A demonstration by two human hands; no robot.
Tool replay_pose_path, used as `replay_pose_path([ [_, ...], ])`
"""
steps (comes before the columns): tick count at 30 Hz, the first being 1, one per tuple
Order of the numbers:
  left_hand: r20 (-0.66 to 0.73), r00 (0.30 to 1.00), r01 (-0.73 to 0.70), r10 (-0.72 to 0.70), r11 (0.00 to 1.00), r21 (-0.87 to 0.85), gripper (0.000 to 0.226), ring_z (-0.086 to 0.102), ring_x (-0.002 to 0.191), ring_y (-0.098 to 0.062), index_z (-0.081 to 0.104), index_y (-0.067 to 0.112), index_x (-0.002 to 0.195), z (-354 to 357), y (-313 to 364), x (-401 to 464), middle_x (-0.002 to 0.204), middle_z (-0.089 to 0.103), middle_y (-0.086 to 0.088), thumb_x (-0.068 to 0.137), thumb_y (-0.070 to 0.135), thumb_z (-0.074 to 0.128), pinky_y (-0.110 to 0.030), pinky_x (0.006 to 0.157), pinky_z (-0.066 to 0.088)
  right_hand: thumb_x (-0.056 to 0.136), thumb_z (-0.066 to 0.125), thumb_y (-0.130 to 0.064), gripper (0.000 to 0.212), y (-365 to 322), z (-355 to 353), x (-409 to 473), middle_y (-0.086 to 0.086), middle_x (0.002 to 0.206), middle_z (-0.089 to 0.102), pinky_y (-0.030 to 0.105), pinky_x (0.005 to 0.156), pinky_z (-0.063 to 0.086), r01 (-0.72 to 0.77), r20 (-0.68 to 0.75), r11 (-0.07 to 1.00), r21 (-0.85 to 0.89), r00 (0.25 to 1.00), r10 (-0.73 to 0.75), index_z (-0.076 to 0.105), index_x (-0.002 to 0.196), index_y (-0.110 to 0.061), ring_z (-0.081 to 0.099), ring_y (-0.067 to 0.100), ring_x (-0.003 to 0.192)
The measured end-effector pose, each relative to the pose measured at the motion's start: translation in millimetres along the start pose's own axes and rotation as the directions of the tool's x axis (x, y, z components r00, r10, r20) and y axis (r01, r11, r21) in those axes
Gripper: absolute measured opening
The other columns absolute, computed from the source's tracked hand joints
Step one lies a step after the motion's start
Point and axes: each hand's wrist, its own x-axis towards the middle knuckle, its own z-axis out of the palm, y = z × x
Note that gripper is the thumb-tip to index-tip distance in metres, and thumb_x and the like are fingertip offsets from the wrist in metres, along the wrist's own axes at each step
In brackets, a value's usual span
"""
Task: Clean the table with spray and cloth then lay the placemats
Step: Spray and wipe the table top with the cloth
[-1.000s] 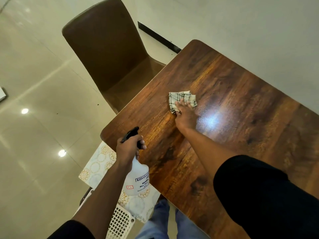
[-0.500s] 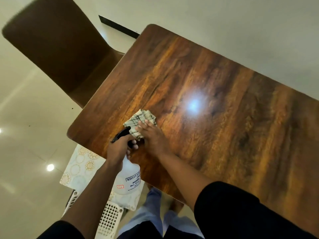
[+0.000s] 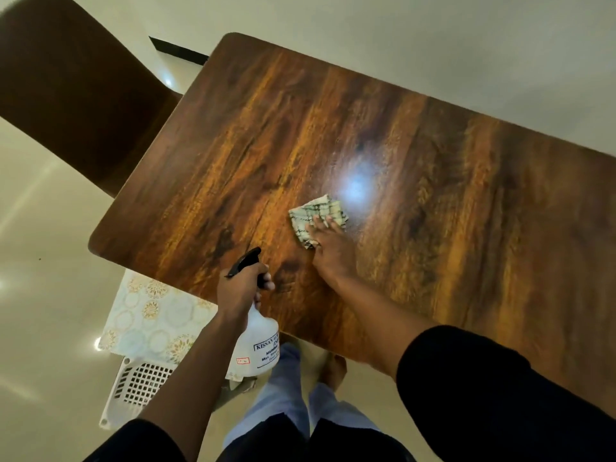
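Tabletop: a dark brown wood-grain tabletop point(image 3: 233, 145) with rounded corners, glossy, with a bright spot of reflected light near its middle.
Cloth: a folded white cloth with a dark check pattern point(image 3: 316, 213) lies flat on the tabletop, just beside the light spot.
Right hand: the right hand point(image 3: 328, 248) presses palm-down on the near part of the cloth; its fingers point(image 3: 325, 225) are spread and flat over the fabric, not clenched around it.
Left hand: the left hand point(image 3: 241, 290) hovers over the near edge of the tabletop, its fingers clenched around the neck of the spray bottle.
Spray bottle: a translucent white plastic spray bottle with a black trigger head point(image 3: 260, 341) hangs from the left hand, nozzle pointing up and away, printed label facing the camera.
Placemats: pale placemats with gold circular patterns point(image 3: 150, 321) lie below the tabletop's near left corner, resting on a white perforated plastic basket point(image 3: 133, 385).
Chair: a brown upholstered chair point(image 3: 66, 88) stands at the far left end of the tabletop.
Floor: glossy cream tiled floor point(image 3: 43, 295).
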Motion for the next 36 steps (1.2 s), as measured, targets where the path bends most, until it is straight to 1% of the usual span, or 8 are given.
replay_pose_path([
  [3,-0.039,0.999,-0.007,0.007,1.000,0.001,0.022,0.044,0.044,-0.012,0.075,0.003,0.083,-5,-8,-15,0.072,0.073,-0.013,0.094,0.021,0.069,-0.027,0.045,0.038,0.090,0.064,0.000,0.065,-14,30,-43,-0.015,0.159,0.036,0.051,0.124,0.023,0.194,0.126,0.981,0.029,0.972,-0.196,0.053,0.143,-0.036,0.022,0.018,0.154],
  [6,-0.088,0.996,-0.024,0.021,0.999,-0.038,0.020,0.043,0.039,-0.012,0.074,-0.001,0.083,-8,-16,-30,0.073,0.071,-0.017,0.094,0.015,0.068,-0.026,0.040,0.037,0.089,0.073,-0.015,0.050,-22,54,-83,-0.004,0.156,0.047,0.055,0.114,0.035,0.435,0.191,0.900,0.016,0.882,-0.430,0.063,0.137,-0.027,0.033,0.025,0.150],
  [8,-0.103,0.995,-0.023,0.019,0.999,-0.038,0.018,0.046,0.036,-0.010,0.073,-0.002,0.086,-8,-20,-41,0.074,0.071,-0.018,0.094,0.013,0.069,-0.025,0.038,0.037,0.089,0.073,-0.016,0.056,-19,53,-101,-0.005,0.160,0.041,0.050,0.116,0.032,0.473,0.228,0.881,-0.025,0.860,-0.456,0.058,0.142,-0.027,0.028,0.022,0.152],
  [12,-0.084,0.996,-0.017,0.015,1.000,-0.016,0.016,0.045,0.038,-0.011,0.074,0.000,0.085,-1,-30,-55,0.073,0.071,-0.016,0.092,0.014,0.070,-0.024,0.038,0.036,0.093,0.065,-0.007,0.062,12,30,-112,-0.011,0.161,0.037,0.047,0.120,0.029,0.407,0.183,0.912,-0.047,0.901,-0.393,0.050,0.149,-0.029,0.025,0.017,0.153],
  [17,0.009,1.000,-0.010,0.009,0.999,0.047,0.019,0.045,0.043,-0.012,0.074,0.004,0.081,16,-43,-68,0.071,0.071,-0.013,0.092,0.019,0.070,-0.024,0.042,0.036,0.095,0.058,-0.006,0.066,80,-11,-120,-0.020,0.160,0.032,0.044,0.123,0.026,0.062,0.014,0.998,-0.026,0.998,-0.062,0.042,0.150,-0.039,0.024,0.016,0.153],
  [21,0.067,0.998,-0.006,0.000,0.996,0.084,0.019,0.045,0.044,-0.013,0.074,0.005,0.081,22,-51,-74,0.070,0.072,-0.011,0.092,0.020,0.069,-0.026,0.043,0.036,0.095,0.056,-0.001,0.060,120,-36,-125,-0.018,0.158,0.038,0.040,0.125,0.024,-0.110,-0.119,0.993,0.049,0.986,0.115,0.050,0.147,-0.031,0.025,0.016,0.153],
  [26,0.097,0.995,0.002,-0.008,0.998,0.064,0.018,0.048,0.047,-0.015,0.074,0.006,0.078,12,-57,-76,0.069,0.072,-0.012,0.091,0.018,0.069,-0.026,0.047,0.037,0.097,0.058,-0.002,0.057,89,-29,-132,-0.014,0.158,0.039,0.033,0.126,0.018,-0.279,-0.174,0.953,0.119,0.939,0.297,0.053,0.145,-0.031,0.024,0.015,0.153],
  [36,0.048,0.998,-0.044,0.041,0.997,0.059,0.017,0.045,0.039,-0.013,0.074,0.002,0.079,-59,-62,-69,0.068,0.071,-0.014,0.091,0.013,0.070,-0.026,0.042,0.036,0.086,0.055,0.010,0.063,-44,77,-174,-0.001,0.156,0.046,0.047,0.117,0.032,0.124,0.018,0.991,0.040,0.992,-0.125,0.063,0.139,-0.024,0.033,0.028,0.150],
])
